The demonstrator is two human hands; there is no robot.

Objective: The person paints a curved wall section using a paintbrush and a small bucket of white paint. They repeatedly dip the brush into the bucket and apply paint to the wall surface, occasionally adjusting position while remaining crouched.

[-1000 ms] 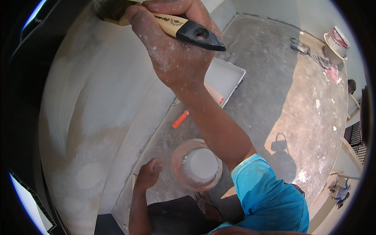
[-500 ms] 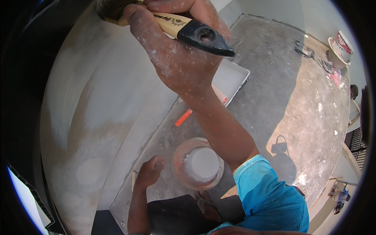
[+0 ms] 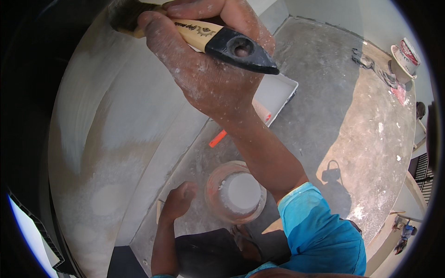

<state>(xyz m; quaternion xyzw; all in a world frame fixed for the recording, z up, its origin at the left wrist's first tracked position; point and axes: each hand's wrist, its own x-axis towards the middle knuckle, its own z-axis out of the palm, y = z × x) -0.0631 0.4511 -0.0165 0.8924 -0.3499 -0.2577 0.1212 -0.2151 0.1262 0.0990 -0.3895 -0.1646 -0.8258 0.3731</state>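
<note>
Raised high and close to the camera, my right hand [image 3: 213,74] is closed around the handle of a paintbrush [image 3: 194,33]. The brush has a pale wooden handle with a black end and a hole in it. Its dark bristles reach the upper left, against the wall [image 3: 116,116], which carries patchy whitish paint strokes. My left hand [image 3: 180,200] hangs low beside the wall base, its fingers curled in with nothing visible in them. Between my arms on the floor stands a bucket [image 3: 214,194] holding white paint [image 3: 242,191].
Past my right wrist lies a paint tray [image 3: 278,90] with white paint and a roller [image 3: 218,138] with an orange handle. Stacked buckets [image 3: 405,58] and a dark cloth [image 3: 364,60] are at the far right on the grey floor [image 3: 320,92]. Another person [image 3: 404,236] is far off, lower right.
The brush and my right hand have shifted slightly left and down, and the handle's black end tilts lower. My left hand stays about where it was.
</note>
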